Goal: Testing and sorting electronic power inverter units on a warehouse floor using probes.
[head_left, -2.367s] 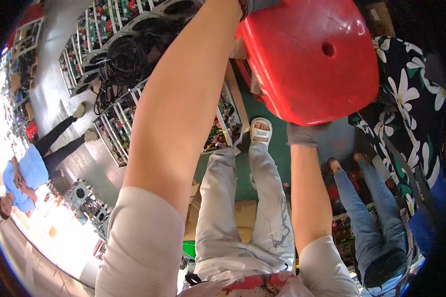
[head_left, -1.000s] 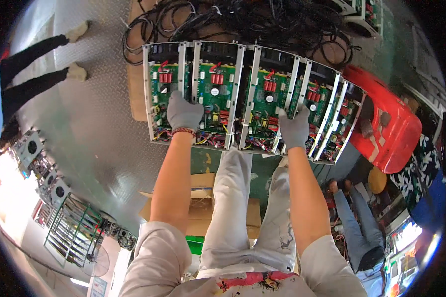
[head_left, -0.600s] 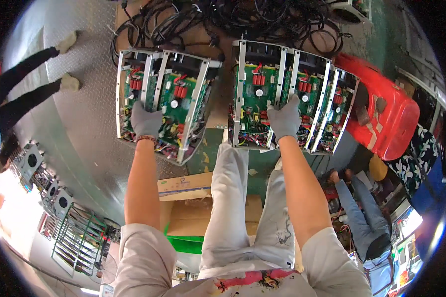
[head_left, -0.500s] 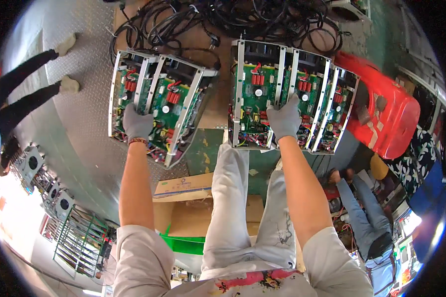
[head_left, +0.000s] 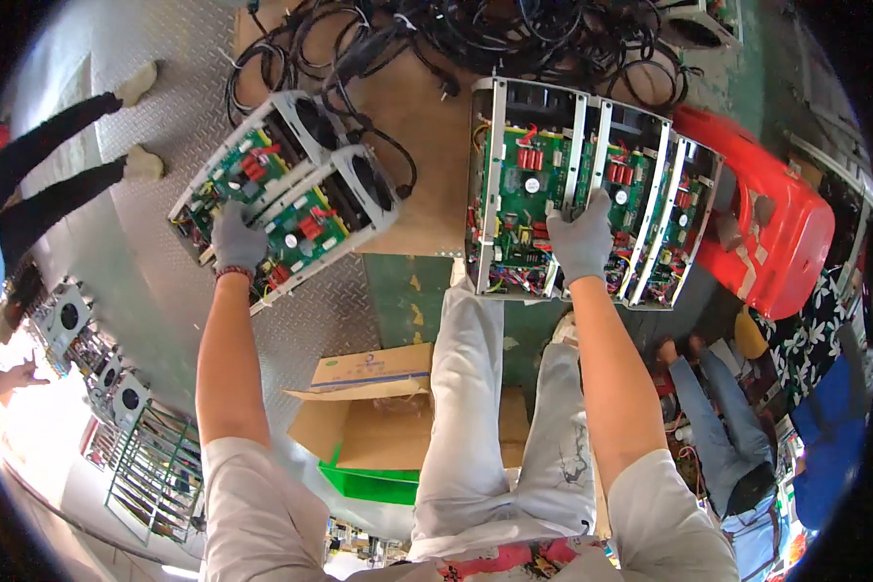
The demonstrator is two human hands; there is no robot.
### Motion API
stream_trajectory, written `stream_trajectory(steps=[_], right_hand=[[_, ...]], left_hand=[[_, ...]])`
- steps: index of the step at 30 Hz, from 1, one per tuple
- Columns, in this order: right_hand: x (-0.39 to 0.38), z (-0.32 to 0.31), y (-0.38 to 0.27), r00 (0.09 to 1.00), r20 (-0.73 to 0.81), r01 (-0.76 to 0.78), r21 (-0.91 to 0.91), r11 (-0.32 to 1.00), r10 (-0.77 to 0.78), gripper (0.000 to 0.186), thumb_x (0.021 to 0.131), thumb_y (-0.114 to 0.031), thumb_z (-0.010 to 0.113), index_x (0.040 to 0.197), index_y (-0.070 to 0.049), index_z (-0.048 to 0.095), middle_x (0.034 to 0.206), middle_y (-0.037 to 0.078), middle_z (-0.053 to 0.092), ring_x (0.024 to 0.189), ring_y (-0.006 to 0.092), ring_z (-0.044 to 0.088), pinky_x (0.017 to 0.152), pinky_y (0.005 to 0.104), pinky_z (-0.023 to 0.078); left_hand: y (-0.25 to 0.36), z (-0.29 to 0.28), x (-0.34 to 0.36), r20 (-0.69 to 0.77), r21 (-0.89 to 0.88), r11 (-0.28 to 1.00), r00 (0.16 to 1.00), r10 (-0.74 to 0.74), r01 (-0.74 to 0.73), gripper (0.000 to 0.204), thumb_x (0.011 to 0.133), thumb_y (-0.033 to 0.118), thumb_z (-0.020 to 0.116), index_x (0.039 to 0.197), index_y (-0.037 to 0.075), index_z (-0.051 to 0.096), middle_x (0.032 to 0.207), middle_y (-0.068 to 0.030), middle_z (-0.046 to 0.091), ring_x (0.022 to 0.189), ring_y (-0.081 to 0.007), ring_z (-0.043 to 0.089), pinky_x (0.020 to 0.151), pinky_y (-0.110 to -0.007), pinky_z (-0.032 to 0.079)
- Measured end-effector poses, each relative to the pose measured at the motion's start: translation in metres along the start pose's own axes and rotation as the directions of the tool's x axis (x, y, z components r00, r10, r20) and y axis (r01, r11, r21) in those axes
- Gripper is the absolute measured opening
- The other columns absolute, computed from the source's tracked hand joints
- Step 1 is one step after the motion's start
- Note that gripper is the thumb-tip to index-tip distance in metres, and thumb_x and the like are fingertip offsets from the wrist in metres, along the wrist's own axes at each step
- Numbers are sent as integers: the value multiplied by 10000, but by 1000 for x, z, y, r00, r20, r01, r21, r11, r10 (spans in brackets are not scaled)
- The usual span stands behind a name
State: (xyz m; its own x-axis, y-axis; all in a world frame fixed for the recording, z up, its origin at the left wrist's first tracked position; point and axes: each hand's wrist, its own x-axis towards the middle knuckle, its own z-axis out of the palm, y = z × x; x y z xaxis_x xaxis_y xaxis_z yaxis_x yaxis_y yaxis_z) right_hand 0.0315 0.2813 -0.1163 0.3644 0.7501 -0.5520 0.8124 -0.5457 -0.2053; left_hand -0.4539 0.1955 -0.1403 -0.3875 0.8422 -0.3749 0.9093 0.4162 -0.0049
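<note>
My left hand (head_left: 238,241), in a grey glove, is closed on the adjoining metal rails of two open-framed circuit board units (head_left: 306,209). Black fans show at their upper right ends, and the pair sits tilted. On the right, my gloved right hand (head_left: 582,238) grips the rails between two of three similar circuit board units (head_left: 533,184), which are side by side and nearly straight. Each unit has a green board with red parts and a white round sticker. The fingertips of both hands are partly hidden between the frames.
Tangled black cables (head_left: 543,34) lie on a brown board (head_left: 427,204) at the far side. A red plastic stool (head_left: 791,233) is right of the units. An open cardboard box (head_left: 369,427) stands near my legs. Other people's legs (head_left: 68,179) show at left and right.
The left pair of units has swung clockwise and moved left with my left hand, bringing its fans into view. The right units sit slightly further right in the picture, still gripped.
</note>
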Motion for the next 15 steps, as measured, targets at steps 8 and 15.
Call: stream_trajectory(steps=[8, 15], right_hand=[[2, 7, 5, 1000, 3, 21, 53, 998, -21, 776, 757, -303, 730, 1345, -1, 324, 1203, 233, 575, 1085, 396, 583, 922, 453, 456], [-6, 22, 17, 918, -325, 228, -40, 973, -229, 815, 725, -300, 764, 1346, 1, 330, 1231, 209, 494, 1105, 393, 527, 910, 461, 450]], left_hand=[[-1, -4, -11, 30, 129, 987, 995, 97, -101, 458, 650, 147, 624, 1094, 74, 537, 1078, -141, 579, 1071, -350, 536, 949, -461, 393], [49, -49, -38, -102, 161, 982, 988, 116, -99, 690, 668, 218, 700, 1293, 52, 460, 1235, -155, 495, 1174, -327, 460, 1026, -468, 326]])
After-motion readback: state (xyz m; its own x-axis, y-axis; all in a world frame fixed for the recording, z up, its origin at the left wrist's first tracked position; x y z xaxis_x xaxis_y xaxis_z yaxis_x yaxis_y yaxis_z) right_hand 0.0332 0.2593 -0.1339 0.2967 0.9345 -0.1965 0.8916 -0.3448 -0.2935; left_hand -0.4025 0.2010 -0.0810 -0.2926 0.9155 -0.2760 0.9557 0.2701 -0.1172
